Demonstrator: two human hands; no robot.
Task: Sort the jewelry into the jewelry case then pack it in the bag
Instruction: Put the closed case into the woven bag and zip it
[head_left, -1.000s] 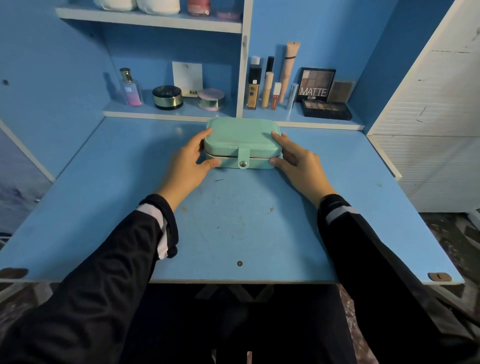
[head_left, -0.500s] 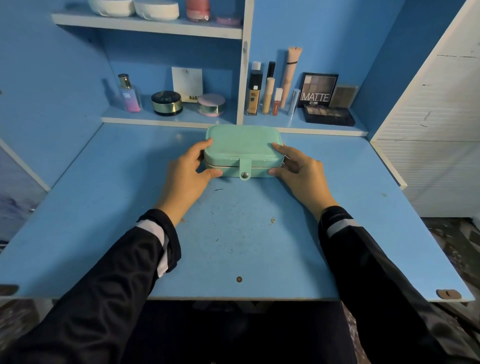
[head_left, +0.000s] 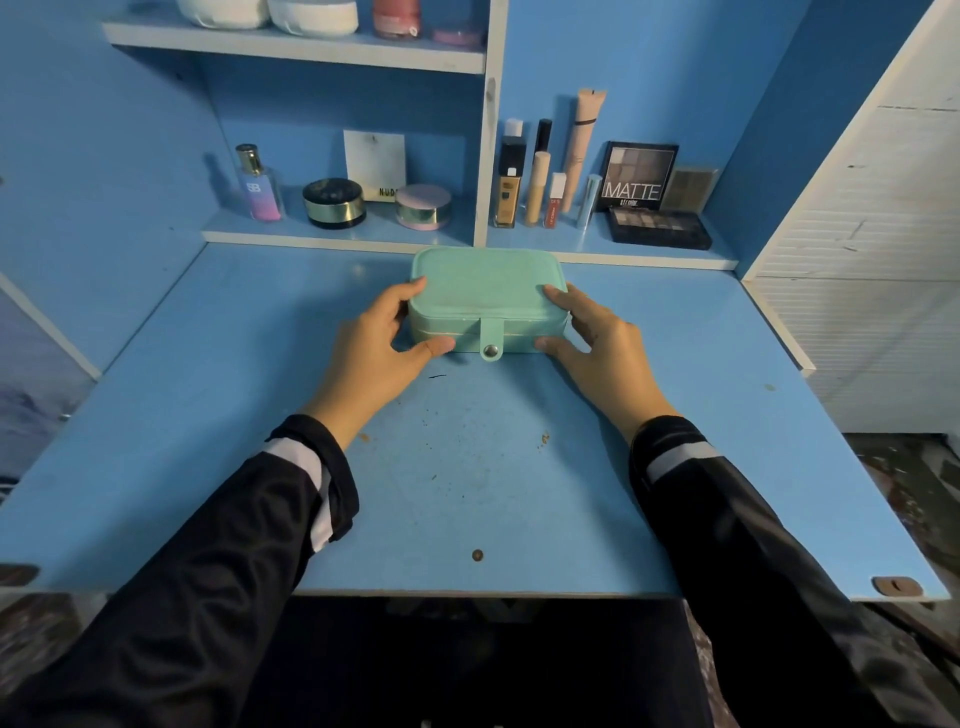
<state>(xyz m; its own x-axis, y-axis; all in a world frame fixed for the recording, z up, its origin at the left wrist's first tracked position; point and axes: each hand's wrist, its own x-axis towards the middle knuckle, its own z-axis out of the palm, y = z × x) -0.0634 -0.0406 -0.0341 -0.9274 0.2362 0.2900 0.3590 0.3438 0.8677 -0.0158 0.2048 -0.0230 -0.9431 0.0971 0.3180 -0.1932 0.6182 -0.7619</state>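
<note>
Left hand (head_left: 374, 343) and right hand (head_left: 597, 345) grip the closed mint-green rectangular jewelry case (head_left: 485, 286) by its ends, so I'd guess popping its snap tab (head_left: 491, 339) comes next.

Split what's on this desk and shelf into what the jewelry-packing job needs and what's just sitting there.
Job: mint jewelry case, closed, on the blue desk; left hand and right hand gripping its ends. No loose jewelry or bag shows.

Lying about: perfume bottle, gold-banded jar, pink compact, foundation bottle, MATTE eyeshadow palette, all on the shelf.
</note>
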